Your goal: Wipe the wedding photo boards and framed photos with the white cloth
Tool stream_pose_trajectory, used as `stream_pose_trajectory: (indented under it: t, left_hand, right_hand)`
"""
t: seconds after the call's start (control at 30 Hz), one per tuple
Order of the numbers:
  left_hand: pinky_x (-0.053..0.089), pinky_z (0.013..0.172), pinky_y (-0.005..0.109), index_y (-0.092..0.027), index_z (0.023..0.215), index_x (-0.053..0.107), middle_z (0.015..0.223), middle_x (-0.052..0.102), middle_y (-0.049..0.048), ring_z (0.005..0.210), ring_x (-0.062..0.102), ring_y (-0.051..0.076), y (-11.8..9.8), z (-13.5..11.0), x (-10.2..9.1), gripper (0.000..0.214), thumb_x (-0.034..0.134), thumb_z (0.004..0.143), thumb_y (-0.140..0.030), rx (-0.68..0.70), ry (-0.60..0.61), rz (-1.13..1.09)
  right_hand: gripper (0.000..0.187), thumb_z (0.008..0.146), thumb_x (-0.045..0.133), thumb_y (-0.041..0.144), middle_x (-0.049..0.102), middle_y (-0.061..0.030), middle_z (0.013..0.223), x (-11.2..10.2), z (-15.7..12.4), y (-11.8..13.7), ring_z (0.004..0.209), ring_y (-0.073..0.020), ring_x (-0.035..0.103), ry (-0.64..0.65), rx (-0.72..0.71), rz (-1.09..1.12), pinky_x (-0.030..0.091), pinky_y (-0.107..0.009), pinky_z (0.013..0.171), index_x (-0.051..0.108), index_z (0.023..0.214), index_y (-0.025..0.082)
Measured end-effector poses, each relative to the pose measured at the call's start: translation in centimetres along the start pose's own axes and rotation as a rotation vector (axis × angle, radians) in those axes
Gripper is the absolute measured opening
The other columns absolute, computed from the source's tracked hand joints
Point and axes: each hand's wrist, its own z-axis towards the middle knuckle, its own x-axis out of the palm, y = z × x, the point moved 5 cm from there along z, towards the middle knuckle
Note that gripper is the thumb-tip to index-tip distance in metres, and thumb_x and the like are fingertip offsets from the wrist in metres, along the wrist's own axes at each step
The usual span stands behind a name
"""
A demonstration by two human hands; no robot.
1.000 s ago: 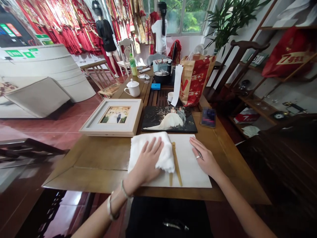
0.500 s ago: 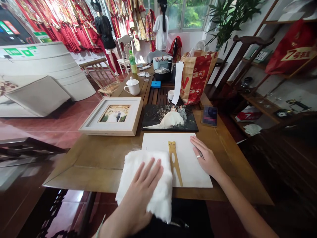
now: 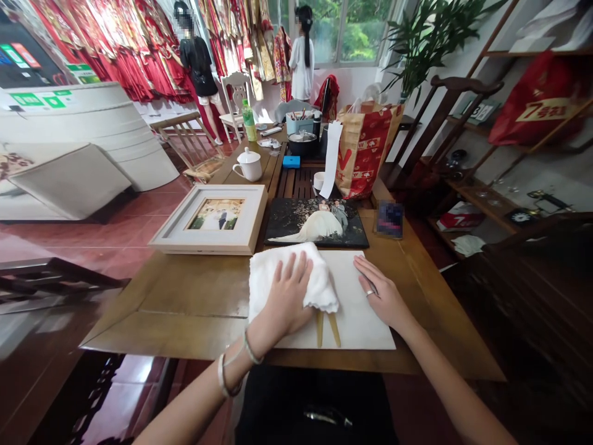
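Observation:
My left hand [image 3: 291,293] lies flat on a folded white towel [image 3: 264,266], its fingers stretched over the cloth. The towel rests on the left part of a white board [image 3: 365,327] at the table's near edge. Two tan, tapering legs of a flat tool or cutout [image 3: 334,330] stick out below the towel; their upper part is hidden. My right hand [image 3: 382,293] rests on the board's right edge with its fingers extended, wearing a ring. A thin dark strip shows between its thumb and fingers; I cannot tell what it is.
On the wooden table [image 3: 185,303] beyond are a white-framed photo [image 3: 208,219], a dark photo panel [image 3: 317,222], a lidded white cup [image 3: 249,165], a red-and-tan paper bag [image 3: 370,148] and a small blue box [image 3: 291,162]. Two people stand near hanging garments at the back.
My left hand has pushed the towel forward from the table's near edge, further onto the board. It now covers the upper part of the tan piece. My right hand has stayed in place.

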Motion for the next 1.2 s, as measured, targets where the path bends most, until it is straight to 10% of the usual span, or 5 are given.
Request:
stream_pose_trajectory:
  t: [0.37, 0.87, 1.2]
  left_hand:
    - [-0.001, 0.113, 0.058, -0.011, 0.15, 0.006, 0.156, -0.01, 0.0101, 0.138, -0.019, 0.033, -3.7, -8.1, 2.8, 0.113, 0.047, 0.045, -0.012, 0.173, 0.224, -0.069]
    - [0.01, 0.112, 0.059, -0.003, 0.144, 0.026, 0.154, 0.017, 0.0211, 0.141, 0.008, 0.042, -1.9, 4.4, -0.3, 0.077, 0.053, 0.077, -0.027, 0.033, -0.11, 0.022]
    - [-0.006, 0.112, 0.059, -0.006, 0.148, 0.012, 0.157, -0.001, 0.0146, 0.14, -0.018, 0.037, -6.9, -4.9, 5.0, 0.102, 0.06, 0.069, -0.05, 0.4, -0.071, 0.024]
  right_hand:
    - [0.042, 0.095, 0.04, 0.034, 0.048, -0.0046, 0.144, 0.0, -0.2, 0.1, 0.135, -0.0244, 0.041, -0.023, -0.002, 0.015, 0.03, -0.051, 0.114, 0.05, 0.136, 0.026]
    - [0.041, 0.095, 0.042, 0.035, 0.05, -0.0058, 0.142, 0.0, 0.0, -0.2, 0.135, -0.0257, 0.041, -0.022, -0.021, 0.023, 0.031, -0.052, 0.113, 0.053, 0.133, 0.026]
    - [0.042, 0.095, 0.04, 0.035, 0.049, -0.0076, 0.143, 0.0, 0.1, 0.0, 0.135, -0.0253, 0.041, -0.014, -0.011, 0.009, 0.032, -0.05, 0.113, 0.053, 0.134, 0.023]
